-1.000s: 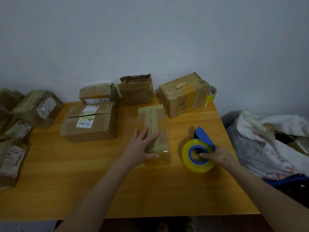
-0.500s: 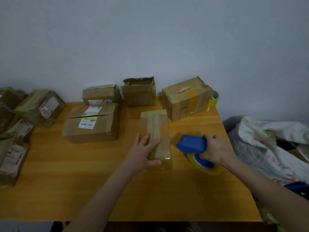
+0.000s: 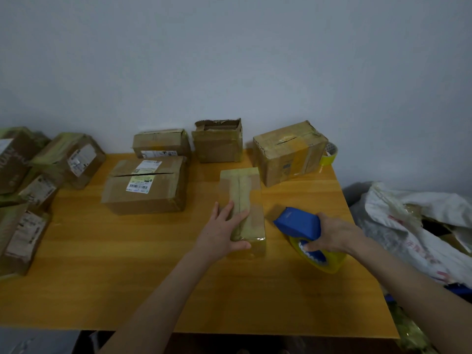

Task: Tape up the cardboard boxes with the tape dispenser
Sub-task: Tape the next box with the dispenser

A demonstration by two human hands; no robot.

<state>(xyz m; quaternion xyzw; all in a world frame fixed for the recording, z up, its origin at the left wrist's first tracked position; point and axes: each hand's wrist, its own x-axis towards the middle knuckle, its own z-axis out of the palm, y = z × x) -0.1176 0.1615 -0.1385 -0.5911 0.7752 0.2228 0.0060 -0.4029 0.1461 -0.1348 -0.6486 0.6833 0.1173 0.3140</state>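
A plain pale grey wall [image 3: 229, 60] fills the upper half of the view, without window or picture. The desk [image 3: 102, 277] stands with its far edge against this wall; its top is yellow-orange wood with fine grain. Beside the right edge of the desk lies a crumpled white sack [image 3: 408, 226] with faded red print. The light is dim and even, and the shadows are soft.

Wooden table [image 3: 127, 277] — five cardboard boxes [image 3: 145, 198]; a tape roll [image 3: 330, 155] at its corner.

Parcel-packing room, labelled boxes [image 3: 145, 183], wooden table [image 3: 127, 277]
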